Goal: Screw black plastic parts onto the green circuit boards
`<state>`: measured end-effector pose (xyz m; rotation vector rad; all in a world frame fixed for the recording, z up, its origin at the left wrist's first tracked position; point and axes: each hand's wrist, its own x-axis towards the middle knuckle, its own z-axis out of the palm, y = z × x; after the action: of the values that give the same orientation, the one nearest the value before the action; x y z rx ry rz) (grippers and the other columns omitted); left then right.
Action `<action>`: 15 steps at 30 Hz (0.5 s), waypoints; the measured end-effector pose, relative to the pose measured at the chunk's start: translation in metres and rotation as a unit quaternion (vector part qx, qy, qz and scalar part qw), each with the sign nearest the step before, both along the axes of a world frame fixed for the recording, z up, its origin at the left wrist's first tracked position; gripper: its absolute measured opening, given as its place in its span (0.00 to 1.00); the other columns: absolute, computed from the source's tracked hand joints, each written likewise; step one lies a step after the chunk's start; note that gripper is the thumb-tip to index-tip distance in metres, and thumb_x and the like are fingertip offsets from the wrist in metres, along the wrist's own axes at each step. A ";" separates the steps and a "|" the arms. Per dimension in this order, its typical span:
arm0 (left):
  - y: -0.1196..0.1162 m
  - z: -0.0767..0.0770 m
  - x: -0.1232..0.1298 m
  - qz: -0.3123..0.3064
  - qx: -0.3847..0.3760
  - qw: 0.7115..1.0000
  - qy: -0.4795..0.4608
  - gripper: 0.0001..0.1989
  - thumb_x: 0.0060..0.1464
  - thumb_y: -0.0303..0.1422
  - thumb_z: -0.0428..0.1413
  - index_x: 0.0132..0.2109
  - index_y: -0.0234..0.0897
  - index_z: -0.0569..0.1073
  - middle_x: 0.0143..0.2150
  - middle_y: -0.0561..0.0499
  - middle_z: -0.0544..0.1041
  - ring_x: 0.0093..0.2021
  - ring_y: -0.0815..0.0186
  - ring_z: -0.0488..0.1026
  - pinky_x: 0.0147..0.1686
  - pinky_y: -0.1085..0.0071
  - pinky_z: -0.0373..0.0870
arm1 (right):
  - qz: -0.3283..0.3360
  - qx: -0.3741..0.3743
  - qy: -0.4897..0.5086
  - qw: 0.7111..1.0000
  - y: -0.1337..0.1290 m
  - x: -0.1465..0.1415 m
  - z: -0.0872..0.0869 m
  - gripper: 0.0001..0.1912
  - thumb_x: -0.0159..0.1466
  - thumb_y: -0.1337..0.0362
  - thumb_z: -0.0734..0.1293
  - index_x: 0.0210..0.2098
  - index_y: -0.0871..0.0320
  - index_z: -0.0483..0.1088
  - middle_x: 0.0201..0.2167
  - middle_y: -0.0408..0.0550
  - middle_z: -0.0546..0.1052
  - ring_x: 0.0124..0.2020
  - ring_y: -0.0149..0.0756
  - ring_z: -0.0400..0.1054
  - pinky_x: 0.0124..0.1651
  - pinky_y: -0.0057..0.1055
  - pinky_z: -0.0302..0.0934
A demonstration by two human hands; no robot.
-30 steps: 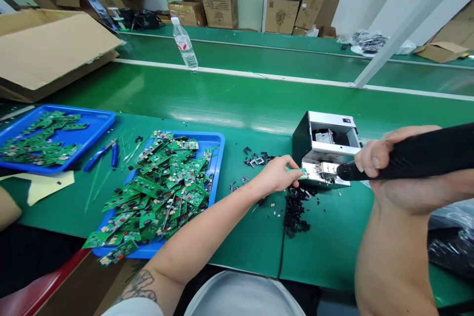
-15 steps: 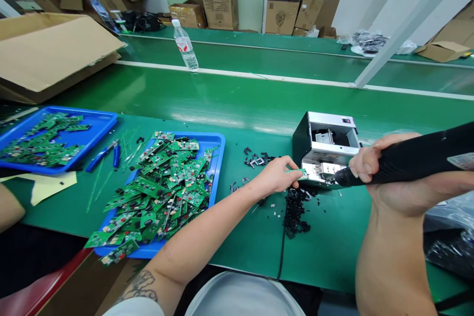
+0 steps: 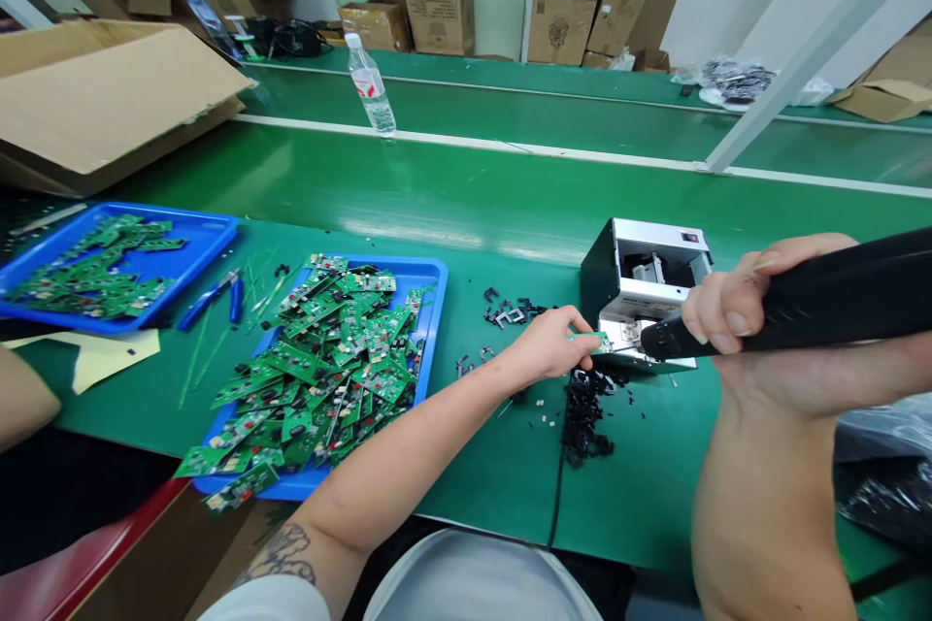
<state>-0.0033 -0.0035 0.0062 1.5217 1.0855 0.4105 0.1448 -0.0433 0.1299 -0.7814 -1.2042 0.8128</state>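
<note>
My left hand (image 3: pixel 554 343) pinches a small green circuit board (image 3: pixel 601 342) at the front left of a black and silver machine (image 3: pixel 659 235). A black electric screwdriver (image 3: pixel 822 296) lies in the grip of my right hand (image 3: pixel 757 310), held nearly level. Its tip points left, at the machine's metal front ledge, close to the board. Black small parts (image 3: pixel 584 422) are heaped just below the machine, and black clips (image 3: pixel 510 310) lie to its left.
A blue tray (image 3: pixel 437 310) piled with circuit boards is left of centre. Farther left are blue-handled pliers (image 3: pixel 208 299), a second blue tray (image 3: pixel 218 231) and an open cardboard box (image 3: pixel 109 97). A water bottle (image 3: pixel 372 89) stands behind. Another person's arm (image 3: pixel 25 398) shows at the left edge.
The screwdriver and my right hand have shifted, with the tip moving left toward the board. My left hand keeps its place by the machine. The whole view has moved slightly.
</note>
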 end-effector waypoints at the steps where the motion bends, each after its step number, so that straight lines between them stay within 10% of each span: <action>1: 0.000 0.000 0.000 0.001 -0.002 1.000 0.000 0.14 0.52 0.41 0.54 0.40 0.35 0.68 0.27 0.52 0.78 0.20 0.73 0.63 0.21 0.76 0.55 | 0.005 0.006 0.000 1.000 -0.001 -0.003 0.000 0.30 0.39 0.36 0.71 0.25 0.56 0.72 0.15 0.39 0.66 0.14 0.31 0.58 0.16 0.31 0.50; 15: 0.000 0.000 0.001 0.001 0.003 1.000 -0.003 0.16 0.52 0.45 0.54 0.40 0.35 0.68 0.27 0.53 0.78 0.20 0.74 0.63 0.22 0.77 0.56 | 0.013 -0.020 0.040 0.999 0.002 -0.012 -0.007 0.34 0.38 0.31 0.67 0.22 0.59 0.70 0.10 0.39 0.64 0.10 0.32 0.57 0.12 0.29 0.48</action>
<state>-0.0021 -0.0034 0.0058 1.5243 1.0808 0.4203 0.1333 -0.0409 0.1225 -0.7594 -1.1316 0.8843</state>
